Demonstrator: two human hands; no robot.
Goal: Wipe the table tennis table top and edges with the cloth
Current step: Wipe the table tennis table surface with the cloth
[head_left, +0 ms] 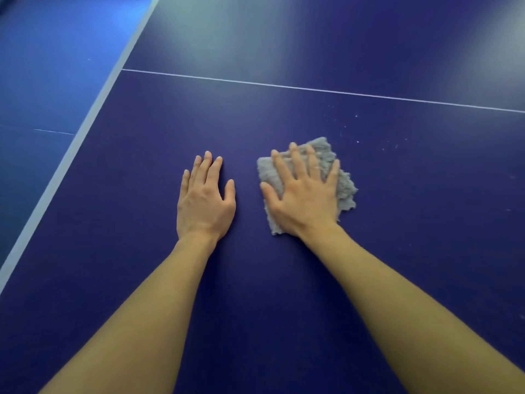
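Observation:
A dark blue table tennis table top (284, 280) fills the view, with a thin white centre line (312, 89) running across it. A grey frayed cloth (342, 180) lies flat on the top. My right hand (304, 194) presses on the cloth with straight, spread fingers. My left hand (204, 200) rests flat on the bare table just left of the cloth, fingers straight. White specks of dust (358, 132) dot the surface beyond and to the right of the cloth.
The table's pale grey left edge (85, 129) runs diagonally from the top centre to the lower left. Beyond it lies a lighter blue floor (42, 81).

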